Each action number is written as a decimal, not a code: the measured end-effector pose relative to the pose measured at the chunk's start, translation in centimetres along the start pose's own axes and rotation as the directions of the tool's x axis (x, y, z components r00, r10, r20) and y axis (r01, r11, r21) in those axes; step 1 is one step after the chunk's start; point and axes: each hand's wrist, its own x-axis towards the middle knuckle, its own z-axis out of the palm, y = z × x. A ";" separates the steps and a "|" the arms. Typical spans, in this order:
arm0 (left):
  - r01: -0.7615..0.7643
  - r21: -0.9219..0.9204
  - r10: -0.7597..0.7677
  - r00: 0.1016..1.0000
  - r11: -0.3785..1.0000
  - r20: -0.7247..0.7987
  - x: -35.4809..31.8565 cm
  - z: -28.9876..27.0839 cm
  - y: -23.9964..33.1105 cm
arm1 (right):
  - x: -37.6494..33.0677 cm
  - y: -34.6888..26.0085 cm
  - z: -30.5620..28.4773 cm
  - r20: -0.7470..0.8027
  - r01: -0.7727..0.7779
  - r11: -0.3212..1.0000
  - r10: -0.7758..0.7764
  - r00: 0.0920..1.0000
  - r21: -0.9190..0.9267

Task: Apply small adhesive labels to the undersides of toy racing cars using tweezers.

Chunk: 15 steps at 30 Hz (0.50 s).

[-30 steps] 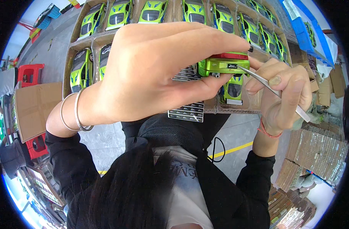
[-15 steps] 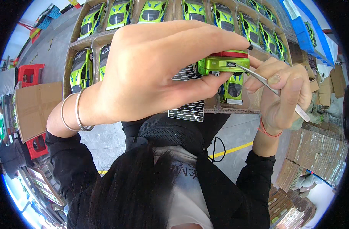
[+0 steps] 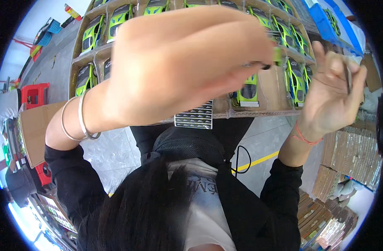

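Note:
My left hand [image 3: 179, 71] is raised over the tray, smeared by motion, with its fingers closed round a green toy car. The hand hides most of that car [image 3: 277, 57]; only a green bit and a dark tip show past the fingers. To the right, my right hand [image 3: 331, 90] is lifted with its palm turned up, some fingers spread. It pinches thin metal tweezers [image 3: 349, 79] between thumb and fingers, away from the car. A sheet of small black labels [image 3: 194, 116] lies at the tray's near edge, partly under my left hand.
Below the hands, a compartmented tray [image 3: 269, 90] holds several green toy cars [image 3: 91, 35]. A blue bin [image 3: 325, 25] with a green car stands far right. Flattened cardboard [image 3: 350, 154] is stacked at the right. At the left are a red stool [image 3: 34, 94] and a cardboard box [image 3: 42, 129].
My right hand has drawn the tweezers away from the toy car's end, moving right and turning its palm up. My left hand has turned, hiding the car that showed before.

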 end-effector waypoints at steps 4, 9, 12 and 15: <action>-0.173 0.065 0.182 0.968 0.983 -0.174 3.8 7.4 1.2 | -1.7 -1.5 -1.4 -0.168 0.125 0.991 -0.130 0.977 -0.040; -0.326 0.161 0.323 0.945 0.931 0.047 4.2 13.6 1.5 | -4.4 -1.9 -4.5 -0.115 0.169 0.981 -0.179 0.977 -0.091; -0.227 0.283 0.173 0.964 0.932 0.203 4.5 15.0 1.6 | -5.9 -2.2 -6.1 -0.203 0.139 0.978 -0.169 0.964 -0.156; -0.144 0.148 0.085 0.935 0.978 0.345 5.6 15.3 2.3 | -7.1 -2.8 -7.1 -0.309 0.099 0.978 -0.153 0.939 -0.184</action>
